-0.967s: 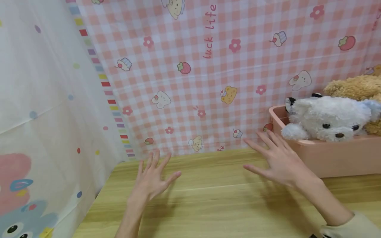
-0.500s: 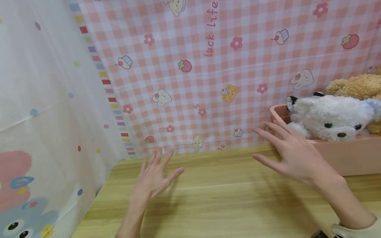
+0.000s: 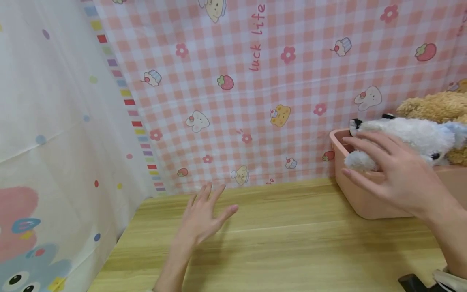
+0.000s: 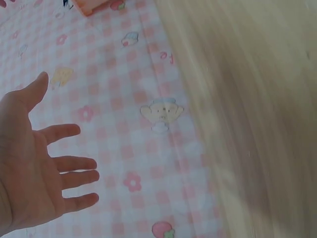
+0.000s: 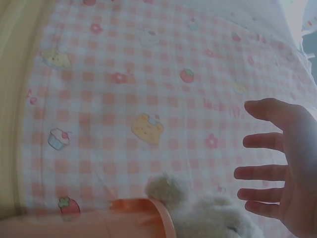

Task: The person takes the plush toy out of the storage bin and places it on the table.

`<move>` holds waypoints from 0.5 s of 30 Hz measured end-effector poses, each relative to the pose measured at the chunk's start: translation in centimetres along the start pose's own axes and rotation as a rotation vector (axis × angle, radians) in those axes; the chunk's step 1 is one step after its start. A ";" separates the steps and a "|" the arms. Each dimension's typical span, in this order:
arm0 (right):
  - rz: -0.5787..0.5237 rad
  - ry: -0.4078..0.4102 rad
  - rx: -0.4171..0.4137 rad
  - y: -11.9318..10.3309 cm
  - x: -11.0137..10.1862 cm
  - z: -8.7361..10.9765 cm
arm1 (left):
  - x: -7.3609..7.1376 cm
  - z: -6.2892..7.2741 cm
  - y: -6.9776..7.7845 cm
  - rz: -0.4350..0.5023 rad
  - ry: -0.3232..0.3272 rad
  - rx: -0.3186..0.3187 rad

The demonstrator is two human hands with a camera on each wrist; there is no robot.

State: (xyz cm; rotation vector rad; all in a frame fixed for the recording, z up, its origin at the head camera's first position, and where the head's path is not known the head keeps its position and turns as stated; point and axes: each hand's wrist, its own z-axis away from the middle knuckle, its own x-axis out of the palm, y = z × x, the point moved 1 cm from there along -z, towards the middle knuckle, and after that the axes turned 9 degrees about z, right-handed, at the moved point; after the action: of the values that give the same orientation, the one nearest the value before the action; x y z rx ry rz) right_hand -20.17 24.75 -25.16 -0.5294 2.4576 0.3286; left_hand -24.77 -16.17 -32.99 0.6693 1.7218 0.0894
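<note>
My left hand (image 3: 202,219) hovers over the wooden table with its fingers spread and nothing held; the left wrist view shows the same hand (image 4: 37,163) with an empty palm. In the head view my right hand (image 3: 410,178) is in front of the pink bin (image 3: 368,198) and covers part of a white plush toy (image 3: 419,129). Its fingers are extended and apart. The right wrist view has the right hand (image 5: 282,168) with nothing in it, above the plush toy (image 5: 213,218) and the bin's rim (image 5: 166,218). Contact with the toy cannot be made out.
A tan plush toy (image 3: 434,106) lies behind the white one in the bin. Pink checked cloth (image 3: 248,97) hangs behind the wooden table (image 3: 277,243), and a white dotted curtain (image 3: 65,134) on the left. A black object (image 3: 412,282) shows by the right sleeve.
My right hand has moved right, from beside the bin to in front of the white plush toy. The left hand has shifted slightly right. The bin and toys look unmoved.
</note>
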 end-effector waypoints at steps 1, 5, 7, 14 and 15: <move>0.005 0.014 0.003 0.4 -0.2 0.1 | 0.2 -0.1 0.3 0.005 0.002 0.007; 0.039 0.071 0.011 1.8 -1.1 0.5 | 1.1 -0.4 1.3 0.023 0.023 0.037; 0.056 0.109 0.024 2.5 -1.5 0.7 | 1.5 -0.5 1.7 0.030 0.037 0.060; 0.101 0.153 0.153 5.3 -2.8 1.8 | 2.0 -1.1 3.0 0.060 0.086 0.127; 0.094 0.147 0.194 5.7 -3.0 2.0 | 2.1 -1.2 3.2 0.065 0.088 0.132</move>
State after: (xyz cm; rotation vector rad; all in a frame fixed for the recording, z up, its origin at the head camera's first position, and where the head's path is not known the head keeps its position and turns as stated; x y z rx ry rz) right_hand -19.41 31.40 -24.30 -0.3681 2.6258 0.0889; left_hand -24.88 -12.17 -33.16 0.8292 1.8017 0.0516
